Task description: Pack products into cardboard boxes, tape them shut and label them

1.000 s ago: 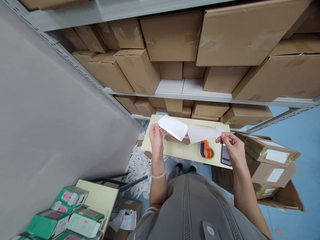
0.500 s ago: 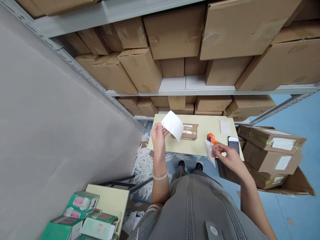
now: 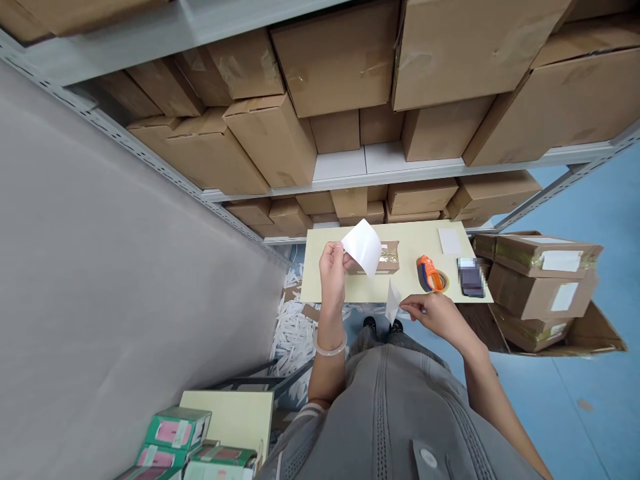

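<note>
My left hand [image 3: 333, 267] is closed on a curled white label sheet [image 3: 363, 245], held above the table by its left edge. Partly covered by that sheet, a taped cardboard box [image 3: 389, 259] lies on the pale yellow table [image 3: 320, 293]. Between thumb and fingers of my right hand [image 3: 425, 312] is a smaller white slip of paper [image 3: 393, 303], hanging past the table's near edge. An orange and blue tape dispenser [image 3: 431, 275] lies on the table, beyond my right hand. To its right are a phone [image 3: 470, 277] and a white paper [image 3: 450, 241].
Shelving with many cardboard boxes [image 3: 345, 60] rises in front. At right, labelled parcels [image 3: 550, 290] sit in a large open carton [image 3: 595, 333]. Paper scraps [image 3: 290, 327] cover the floor at left, near a side table [image 3: 240, 417] with green boxes [image 3: 173, 430].
My right hand has moved left with its slip, uncovering the tape dispenser. My left hand has shifted slightly right with its sheet. The view has tilted a little.
</note>
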